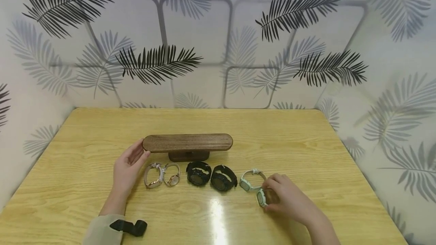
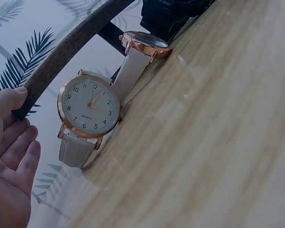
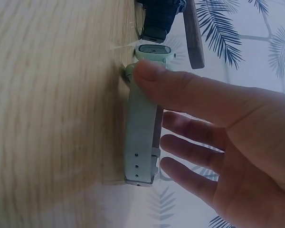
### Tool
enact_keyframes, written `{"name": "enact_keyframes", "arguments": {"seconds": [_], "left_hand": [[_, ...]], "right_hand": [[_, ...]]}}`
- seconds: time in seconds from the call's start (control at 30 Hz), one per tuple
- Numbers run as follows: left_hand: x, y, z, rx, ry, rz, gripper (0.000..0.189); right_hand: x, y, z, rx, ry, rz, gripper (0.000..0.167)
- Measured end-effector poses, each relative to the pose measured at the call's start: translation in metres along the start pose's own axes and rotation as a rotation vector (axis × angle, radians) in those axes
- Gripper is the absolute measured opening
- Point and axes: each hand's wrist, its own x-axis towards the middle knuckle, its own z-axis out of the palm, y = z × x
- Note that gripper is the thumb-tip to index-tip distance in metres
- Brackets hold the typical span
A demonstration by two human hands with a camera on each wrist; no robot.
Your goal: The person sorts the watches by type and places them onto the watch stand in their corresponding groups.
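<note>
At the left end of a dark wooden watch stand (image 1: 187,142), my left hand (image 1: 126,167) pinches the bar between thumb and fingers. Just right of that hand is a watch with a pale strap and rose-gold case (image 2: 89,107). A smaller rose-gold watch (image 1: 174,180) stands against it. My right hand (image 1: 293,201) grips a mint-green watch (image 3: 141,128) low over the table, thumb on its strap near the case. Another mint-green watch (image 1: 245,185) lies beside the fingers, its strap looped. The palm-side fingers show behind the held strap in the right wrist view.
Two black sports watches (image 1: 198,178) sit side by side in front of the stand's foot (image 1: 189,157). Yellow wood-grain table (image 1: 279,131) runs back to a leaf-patterned wall covering (image 1: 204,86). A black strap (image 1: 129,227) circles the left sleeve.
</note>
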Motion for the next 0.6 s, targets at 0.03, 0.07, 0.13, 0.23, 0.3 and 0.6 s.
{"name": "enact_keyframes", "arguments": {"seconds": [0.03, 0.07, 0.13, 0.23, 0.3, 0.6], "left_hand": [[0.0002, -0.0002, 0.0001, 0.000, 0.001, 0.001, 0.048], [0.0002, -0.0005, 0.0001, -0.001, 0.002, 0.002, 0.048], [0.0006, -0.0007, 0.0002, -0.002, 0.004, 0.004, 0.048], [0.0011, -0.0011, -0.0001, -0.002, 0.005, 0.000, 0.048], [0.0009, -0.0010, -0.0004, 0.000, 0.005, -0.005, 0.048], [-0.0004, 0.0019, 0.0000, 0.011, -0.001, -0.021, 0.049]], "right_hand": [[-0.0001, -0.0001, 0.0000, -0.004, -0.002, -0.001, 0.048], [-0.0002, 0.0000, 0.0001, -0.010, -0.004, -0.003, 0.048], [-0.0005, 0.0001, 0.0005, -0.016, -0.005, -0.002, 0.048], [-0.0011, 0.0004, 0.0008, -0.021, 0.007, -0.011, 0.048], [-0.0014, 0.0006, 0.0010, -0.023, 0.019, -0.012, 0.046], [0.0027, 0.0000, -0.0014, -0.050, 0.057, -0.080, 0.042]]}}
